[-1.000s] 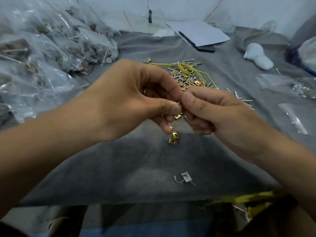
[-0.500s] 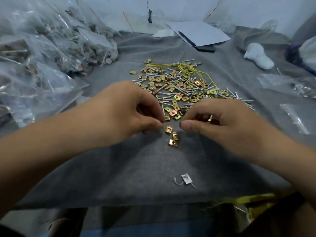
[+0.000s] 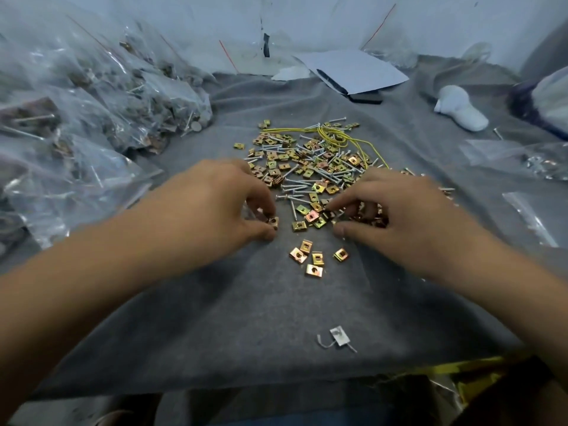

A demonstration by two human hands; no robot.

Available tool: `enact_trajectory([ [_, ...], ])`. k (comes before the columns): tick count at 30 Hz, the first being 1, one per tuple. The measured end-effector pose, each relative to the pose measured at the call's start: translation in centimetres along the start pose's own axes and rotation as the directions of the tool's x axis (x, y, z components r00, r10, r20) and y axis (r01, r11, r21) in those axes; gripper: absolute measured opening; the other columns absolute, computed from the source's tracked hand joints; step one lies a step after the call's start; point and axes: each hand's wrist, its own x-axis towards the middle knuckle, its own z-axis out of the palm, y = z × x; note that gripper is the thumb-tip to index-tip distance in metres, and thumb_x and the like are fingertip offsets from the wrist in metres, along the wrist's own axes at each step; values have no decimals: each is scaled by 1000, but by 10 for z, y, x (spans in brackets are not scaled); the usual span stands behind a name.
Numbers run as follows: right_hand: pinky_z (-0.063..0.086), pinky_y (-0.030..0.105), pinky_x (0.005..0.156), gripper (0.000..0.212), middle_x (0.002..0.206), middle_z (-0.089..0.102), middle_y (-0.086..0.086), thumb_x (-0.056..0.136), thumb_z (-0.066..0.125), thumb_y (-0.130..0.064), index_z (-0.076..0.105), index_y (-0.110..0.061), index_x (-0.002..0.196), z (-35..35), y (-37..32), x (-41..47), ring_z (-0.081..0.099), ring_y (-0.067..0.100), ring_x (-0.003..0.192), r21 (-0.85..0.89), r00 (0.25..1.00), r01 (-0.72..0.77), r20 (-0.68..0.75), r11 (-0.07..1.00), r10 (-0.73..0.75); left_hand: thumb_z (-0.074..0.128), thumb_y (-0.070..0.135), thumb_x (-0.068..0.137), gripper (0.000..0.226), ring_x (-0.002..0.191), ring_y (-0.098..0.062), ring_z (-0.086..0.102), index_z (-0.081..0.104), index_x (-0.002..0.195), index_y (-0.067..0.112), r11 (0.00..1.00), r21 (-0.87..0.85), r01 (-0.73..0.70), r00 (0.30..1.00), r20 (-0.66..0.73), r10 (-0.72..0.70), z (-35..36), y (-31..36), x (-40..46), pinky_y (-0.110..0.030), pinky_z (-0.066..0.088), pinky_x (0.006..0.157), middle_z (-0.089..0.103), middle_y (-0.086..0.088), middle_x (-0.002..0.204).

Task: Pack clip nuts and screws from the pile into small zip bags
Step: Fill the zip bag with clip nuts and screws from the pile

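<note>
— Head view: what is seen at the middle of the surface [image 3: 276, 327]?

— A pile [image 3: 310, 167] of brass-coloured clip nuts and silver screws is spread over the grey cloth, with a yellow wire [image 3: 341, 136] looped across its far side. 5 clip nuts [image 3: 313, 256] are set apart just in front of the pile, nearer the person.

— How are the hands placed?

— Both are lowered to the pile's near edge. A single clip nut [image 3: 273, 222] is pinched between thumb and forefinger of the left hand [image 3: 215, 210]. The right hand [image 3: 396, 216] is curled over the pile with its fingertips touching the nuts; several pieces are seen under the bent fingers, but whether they are gripped cannot be told.

— And around them?

— Filled plastic bags [image 3: 92, 118] are heaped at the left. Flat clear zip bags [image 3: 534, 216] are laid at the right, 1 further back with hardware inside. A white sheet [image 3: 356, 69] lies at the far side, a white object [image 3: 461, 109] to its right, and a small grey metal clip [image 3: 338, 336] well apart, near the front edge.
</note>
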Motion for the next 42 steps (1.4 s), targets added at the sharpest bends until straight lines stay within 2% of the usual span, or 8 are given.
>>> enact_trajectory([
  [6, 43, 24, 81, 16, 97, 63, -15, 87, 81, -34, 72, -32, 100, 0, -2, 2, 55, 2, 87, -66, 1000, 21, 15, 998, -20, 76, 43, 82, 8, 78, -2, 58, 72, 87, 40, 992, 127, -25, 999, -35, 29, 3, -5, -1, -34, 55, 71, 62, 18, 83],
  [9, 44, 18, 73, 17, 87, 62, -17, 87, 82, -29, 67, -32, 92, 0, 1, -1, 58, 3, 82, 3, 1000, -11, -16, 1000, 11, 72, 45, 79, 9, 80, -1, 59, 71, 86, 40, 993, 116, -30, 999, -27, 33, 4, -4, -2, -33, 54, 70, 62, 18, 86],
  [16, 49, 17, 70, 19, 88, 68, -16, 86, 83, -27, 66, -35, 89, 2, 0, -5, 65, 9, 84, 247, 993, -17, -112, 969, 46, 58, 85, 58, 80, 109, -12, 56, 49, 131, 54, 969, 233, 82, 978, 168, -123, -28, -25, -11, -39, 50, 97, 55, 16, 119],
  [20, 54, 32, 73, 17, 88, 70, -15, 84, 82, -32, 67, -35, 91, 5, -5, -6, 67, 12, 82, 292, 990, -11, -131, 956, 51, 74, 62, 69, 61, 98, 0, 65, 57, 127, 51, 988, 97, 123, 980, 147, -136, -33, -31, -10, -31, 54, 88, 66, 24, 106],
  [25, 57, 49, 79, 18, 90, 72, -7, 84, 77, -37, 67, -32, 96, 10, -11, -7, 69, 19, 84, 399, 979, 8, -189, 917, 74, 68, 47, 84, 33, 86, 9, 65, 68, 118, 48, 994, 20, 109, 989, 95, -110, -35, -33, -7, -17, 51, 73, 69, 25, 92],
  [30, 55, 37, 60, 13, 83, 64, 4, 98, 69, -9, 65, -21, 99, 11, -22, -6, 61, 22, 70, 698, 964, 45, -217, 715, 152, 72, 27, 87, 17, 70, 0, 66, 79, 98, 37, 996, -43, 76, 962, -258, -84, -52, -34, -7, -8, 43, 56, 70, 18, 72],
  [35, 24, 23, 44, 23, 63, 35, 3, 74, 37, -3, 55, -16, 72, 7, -31, -8, 23, 18, 53, 954, 950, -100, 7, 282, 311, 80, 40, 85, 10, 64, 9, 64, 79, 86, 30, 991, -136, -15, 894, -446, -48, -64, -18, -19, -6, 45, 59, 70, 26, 81],
  [42, 31, 19, 46, 33, 66, 36, -5, 89, 71, -50, 72, -27, 113, 12, -47, -16, 33, 8, 54, 852, 982, -90, -11, 516, 190, 87, 27, 80, 13, 56, 11, 54, 75, 78, 27, 966, -225, -130, 909, -415, 25, -36, 19, -21, -3, 36, 54, 65, 13, 67],
])
